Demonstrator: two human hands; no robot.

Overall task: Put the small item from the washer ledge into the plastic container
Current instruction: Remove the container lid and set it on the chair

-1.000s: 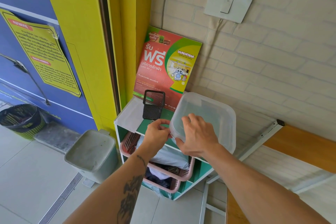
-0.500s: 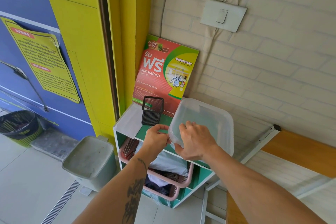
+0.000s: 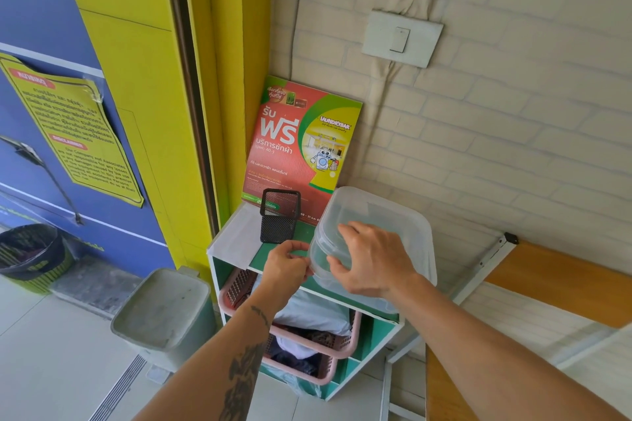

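A clear plastic container [image 3: 393,222] with a lid stands on top of a small green and white shelf unit [image 3: 236,239]. My right hand [image 3: 372,260] lies on the lid at its near left corner, fingers curled over the rim. My left hand [image 3: 287,267] pinches the same corner's edge from the left, thumb and fingers closed on it. No small item shows in either hand; whether one is hidden in the left palm is unclear.
A black mesh pen cup [image 3: 278,220] stands just left of the container. A red poster [image 3: 301,147] leans on the brick wall. Pink baskets [image 3: 307,345] of laundry fill the shelves. A grey pedal bin [image 3: 164,311] stands left; a wooden bench [image 3: 561,280] right.
The view has dropped and drawn slightly closer. Both hands stay at the container's near left corner, and my right hand's fingers have shifted a little further over the lid.
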